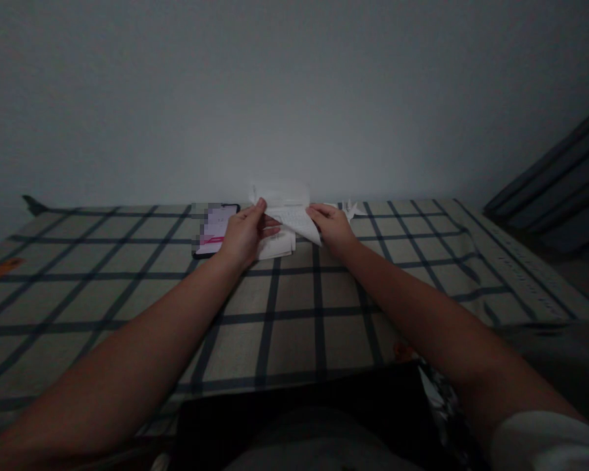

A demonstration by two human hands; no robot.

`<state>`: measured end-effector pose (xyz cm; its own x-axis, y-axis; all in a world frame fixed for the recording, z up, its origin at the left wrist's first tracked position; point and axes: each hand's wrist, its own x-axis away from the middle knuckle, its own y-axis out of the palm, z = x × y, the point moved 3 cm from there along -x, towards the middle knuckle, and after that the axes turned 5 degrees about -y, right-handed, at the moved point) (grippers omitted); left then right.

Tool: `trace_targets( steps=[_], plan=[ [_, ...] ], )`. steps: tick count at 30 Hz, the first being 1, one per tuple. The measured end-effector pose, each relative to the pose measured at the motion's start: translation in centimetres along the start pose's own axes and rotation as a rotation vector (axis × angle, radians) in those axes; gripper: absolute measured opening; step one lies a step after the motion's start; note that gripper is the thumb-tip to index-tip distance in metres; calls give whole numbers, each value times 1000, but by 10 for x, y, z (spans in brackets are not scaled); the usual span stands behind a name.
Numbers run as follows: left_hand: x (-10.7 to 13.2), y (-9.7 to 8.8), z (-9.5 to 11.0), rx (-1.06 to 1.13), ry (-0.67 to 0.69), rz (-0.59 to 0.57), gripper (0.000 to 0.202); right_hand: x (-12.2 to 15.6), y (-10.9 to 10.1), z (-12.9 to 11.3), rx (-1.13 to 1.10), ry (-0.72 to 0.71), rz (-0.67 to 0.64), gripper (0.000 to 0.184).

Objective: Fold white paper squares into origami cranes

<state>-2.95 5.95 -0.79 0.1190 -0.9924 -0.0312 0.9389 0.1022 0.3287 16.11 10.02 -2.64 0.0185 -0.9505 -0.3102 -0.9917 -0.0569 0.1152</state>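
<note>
A sheet of white paper (pixel 294 218) with faint print is stretched between my two hands, its right part folded to a slanting point. My left hand (pixel 244 234) pinches its left side, thumb up and some fingers behind the sheet. At the right edge, my right hand (pixel 332 229) grips the paper between thumb and fingers. Below the left hand, more white paper (pixel 277 246) lies on the checked cloth. Just beyond my right hand sits a small pointed white folded-paper shape (pixel 352 209), partly hidden.
A phone (pixel 220 226) with a lit screen lies left of my left hand. The checked tablecloth (pixel 294 284) reaches back to a pale wall (pixel 294 98). A dark striped curtain-like cloth (pixel 564 176) hangs at the right. An orange patch (pixel 0 271) shows at the far left.
</note>
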Motion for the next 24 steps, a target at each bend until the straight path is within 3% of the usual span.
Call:
trace_targets(
  steps=[12, 18, 24],
  plan=[
    [3, -1, 5, 73, -97, 10, 31, 3, 1, -5, 20, 6, -57, 27],
    [5, 6, -2, -75, -97, -98, 31, 4, -2, -10, 108, -81, -18, 24],
    [7, 9, -8, -188, -157, -199, 27, 11, 4, -18, 124, -91, -101, 26]
  ],
)
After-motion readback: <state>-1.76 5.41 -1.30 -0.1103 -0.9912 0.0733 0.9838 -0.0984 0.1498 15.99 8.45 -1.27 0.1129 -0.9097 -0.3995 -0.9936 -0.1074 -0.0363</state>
